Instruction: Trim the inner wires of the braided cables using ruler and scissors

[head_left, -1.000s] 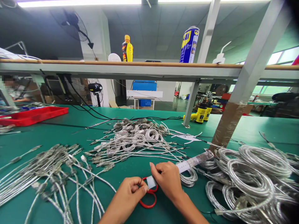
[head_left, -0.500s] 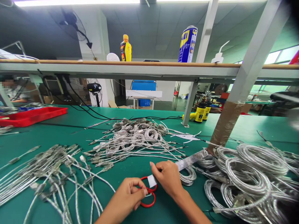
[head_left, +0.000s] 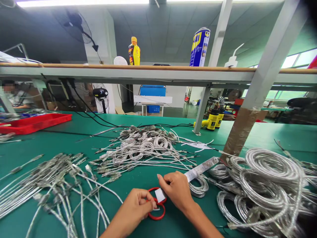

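Bare left grip (head_left: 137, 203), bare right grip (head_left: 177, 190). Rounded knuckles (head_left: 178, 175), smooth backs. Wrists (head_left: 189, 206) uncovered. Forearms (head_left: 201, 219) bare too, slender, smooth, widening gently from wrist, cut off at lower edge of view.

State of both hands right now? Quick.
Left hand: closed, fingertips pinched by the red scissors handles; what's between them can't be told.
Right hand: closed, holding the flat strip.
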